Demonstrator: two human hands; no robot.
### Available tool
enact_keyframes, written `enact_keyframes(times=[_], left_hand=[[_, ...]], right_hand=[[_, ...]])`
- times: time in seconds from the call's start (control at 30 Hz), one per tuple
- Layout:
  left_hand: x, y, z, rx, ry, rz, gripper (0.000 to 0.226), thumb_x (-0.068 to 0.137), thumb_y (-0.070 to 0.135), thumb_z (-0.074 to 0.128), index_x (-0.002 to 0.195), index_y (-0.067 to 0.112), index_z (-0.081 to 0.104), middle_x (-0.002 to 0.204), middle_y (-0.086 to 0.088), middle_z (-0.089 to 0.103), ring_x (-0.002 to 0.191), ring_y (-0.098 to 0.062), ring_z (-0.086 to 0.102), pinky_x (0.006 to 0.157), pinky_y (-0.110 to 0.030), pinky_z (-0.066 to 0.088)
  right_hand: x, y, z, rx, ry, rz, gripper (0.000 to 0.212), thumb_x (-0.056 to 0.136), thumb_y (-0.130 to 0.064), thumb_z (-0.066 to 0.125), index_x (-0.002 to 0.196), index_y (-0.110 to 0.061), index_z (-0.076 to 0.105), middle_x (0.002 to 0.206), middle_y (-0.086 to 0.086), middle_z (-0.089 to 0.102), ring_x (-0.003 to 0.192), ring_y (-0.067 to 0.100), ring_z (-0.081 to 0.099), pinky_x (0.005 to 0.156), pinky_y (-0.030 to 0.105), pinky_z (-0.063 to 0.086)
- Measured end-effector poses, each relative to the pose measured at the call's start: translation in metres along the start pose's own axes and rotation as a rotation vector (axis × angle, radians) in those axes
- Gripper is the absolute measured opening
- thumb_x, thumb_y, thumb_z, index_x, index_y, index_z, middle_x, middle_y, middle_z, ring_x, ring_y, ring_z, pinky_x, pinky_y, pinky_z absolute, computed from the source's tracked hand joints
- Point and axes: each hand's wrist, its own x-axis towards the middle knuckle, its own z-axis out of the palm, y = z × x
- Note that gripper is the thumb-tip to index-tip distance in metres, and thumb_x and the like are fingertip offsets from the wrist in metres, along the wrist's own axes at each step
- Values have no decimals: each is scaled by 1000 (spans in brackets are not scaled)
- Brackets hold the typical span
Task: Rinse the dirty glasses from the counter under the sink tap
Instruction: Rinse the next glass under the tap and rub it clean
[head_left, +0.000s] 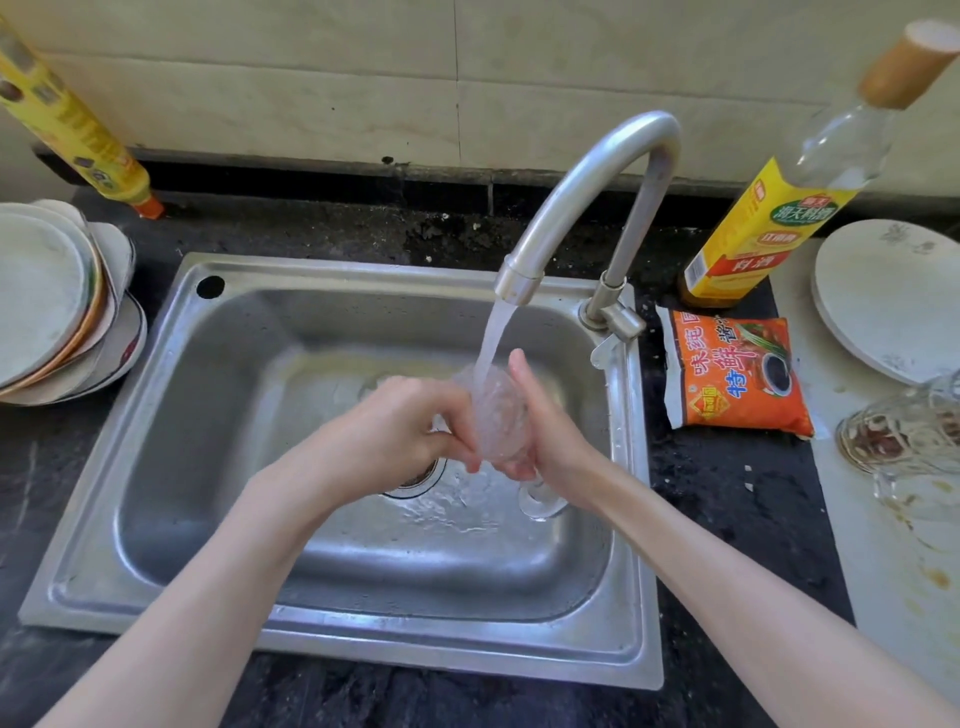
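We hold a stemmed glass (497, 415) under the tap (587, 208): left hand (410, 421) pinching its bowl; right hand (540, 421) cupping it; stem hidden; dirty glasses (904, 431) cut off at the frame's right.

Brushed metal sink (171, 395), clear wet glass (496, 415), dark speckled stone counter (727, 499).

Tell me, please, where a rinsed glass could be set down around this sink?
Bare black counter lies behind the steel sink, between yellow tube and tap. Crowded: stacked plates left; orange sachet, white plate, dirty glasses right.
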Motion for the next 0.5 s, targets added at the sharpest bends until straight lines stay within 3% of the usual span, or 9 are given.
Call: enact_keyframes(times=[0.1, 0.17, 0.2, 0.3, 0.4, 0.5], left_hand=[[4, -1, 4, -1, 184, -58, 36, 67, 3, 78, 59, 24, 51, 65, 11, 56, 64, 5, 48, 60, -10, 36], [4, 1, 5, 16, 235, -28, 34, 70, 9, 78, 61, 25, 50, 66, 12, 55, 65, 2, 48, 60, -10, 36], [4, 3, 4, 14, 218, -4, 27, 72, 14, 77, 63, 24, 53, 67, 13, 57, 67, 1, 49, 61, -9, 36], [3, 11, -1, -5, -21, 18, 8, 81, 25, 69, 76, 20, 65, 72, 18, 62, 68, 12, 51, 63, -5, 35], [6, 12, -5, 81, -301, -37, 12, 86, 31, 63, 94, 29, 72, 91, 20, 67, 84, 10, 55, 77, -8, 37], [8, 10, -7, 118, -236, -94, 9, 82, 26, 68, 89, 26, 75, 87, 13, 70, 79, 3, 57, 75, -14, 41]], right_hand=[[2, 3, 4, -92, 85, -109, 56, 86, -67, 34, 102, -20, 60, 70, -4, 54, 55, 6, 45, 51, 20, 33], [-1, 0, 5, -88, 128, -132, 56, 84, -62, 42, 111, -14, 55, 70, -9, 53, 52, 1, 44, 49, 16, 34], [-3, -2, 6, -49, 115, -112, 57, 86, -64, 40, 105, -13, 56, 62, -10, 50, 45, 1, 39, 44, 16, 30], [-5, -7, 5, 77, 26, -29, 70, 91, -64, 16, 59, -15, 54, 38, -7, 38, 32, 6, 20, 39, 18, 9], [-4, -3, 3, 35, 22, 21, 69, 95, -59, 18, 59, -9, 49, 39, -5, 35, 34, 8, 22, 43, 25, 9], [-4, 1, 6, 87, 28, 49, 61, 95, -60, 24, 64, -17, 56, 47, -6, 47, 39, 6, 37, 41, 18, 24]])
